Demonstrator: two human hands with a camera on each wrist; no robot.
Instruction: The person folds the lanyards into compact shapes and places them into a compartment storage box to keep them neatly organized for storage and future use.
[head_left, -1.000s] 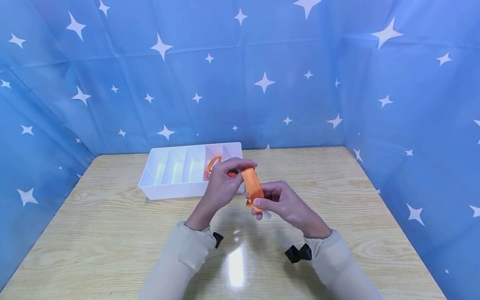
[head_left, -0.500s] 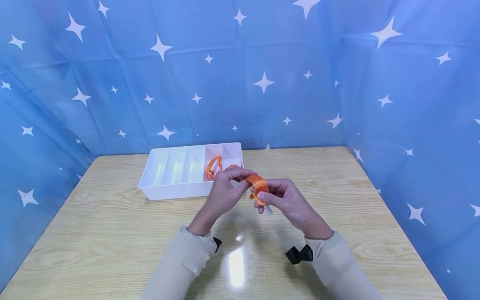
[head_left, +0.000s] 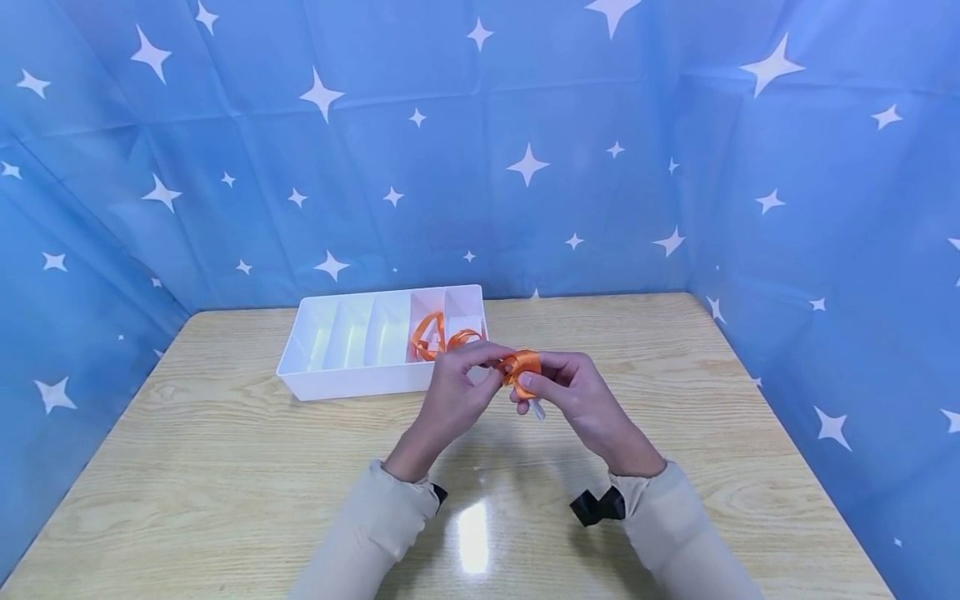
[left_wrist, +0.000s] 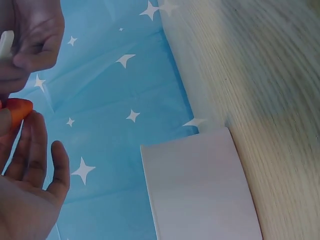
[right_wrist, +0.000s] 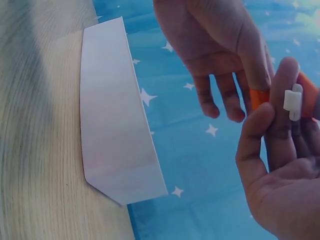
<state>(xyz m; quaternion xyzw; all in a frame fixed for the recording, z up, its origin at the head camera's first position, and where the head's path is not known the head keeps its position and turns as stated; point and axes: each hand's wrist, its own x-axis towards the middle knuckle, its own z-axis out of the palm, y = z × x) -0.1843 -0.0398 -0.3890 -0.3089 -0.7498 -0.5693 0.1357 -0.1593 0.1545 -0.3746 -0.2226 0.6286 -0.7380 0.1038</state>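
Note:
An orange ribbon (head_left: 527, 362) is bunched into a looped coil between my two hands, above the table and in front of the tray. My right hand (head_left: 581, 404) pinches it, thumb on the near side and fingers behind. A small white plastic clip (right_wrist: 293, 102) lies against the right fingers in the right wrist view. My left hand (head_left: 456, 396) pinches the coil's left side with thumb and index finger; in the left wrist view its other fingers (left_wrist: 61, 167) extend loosely. Parts of the ribbon are hidden by the fingers.
A white divided tray (head_left: 352, 383) stands at the back, left of centre. Another orange ribbon (head_left: 420, 342) lies in one of its compartments, and orange loops (head_left: 463, 336) show in the rightmost one. The wooden table (head_left: 187, 467) meets a blue starry curtain (head_left: 420, 167) behind.
The ribbon strip stretched between my hands has been folded round into a small coil. My left hand has moved right and slightly down, uncovering more of the ribbons in the tray.

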